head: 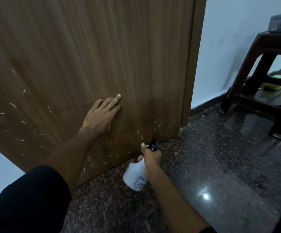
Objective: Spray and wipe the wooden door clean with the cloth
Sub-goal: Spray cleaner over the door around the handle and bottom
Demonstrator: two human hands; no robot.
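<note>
Your left hand [101,115] lies flat, fingers [115,101] spread, on the door [89,47]; your right hand [150,158] grips the bottle [134,175].

door [89,47] top cut off; bottle label [142,181] unreadable.

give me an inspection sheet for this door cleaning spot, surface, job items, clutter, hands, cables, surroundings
Surface: wooden door, pale droplet streaks across its lower part.
Job's things: white spray bottle with black nozzle aimed at the door's bottom corner; no cloth seen.
Clutter: nothing seen on the dark speckled floor near the door.
Hands: left hand flat on the door, empty; right hand gripping the bottle.
Cables: nothing seen.
Surroundings: white wall; dark stool to the right, yellow-green item beneath, unclear.
</note>
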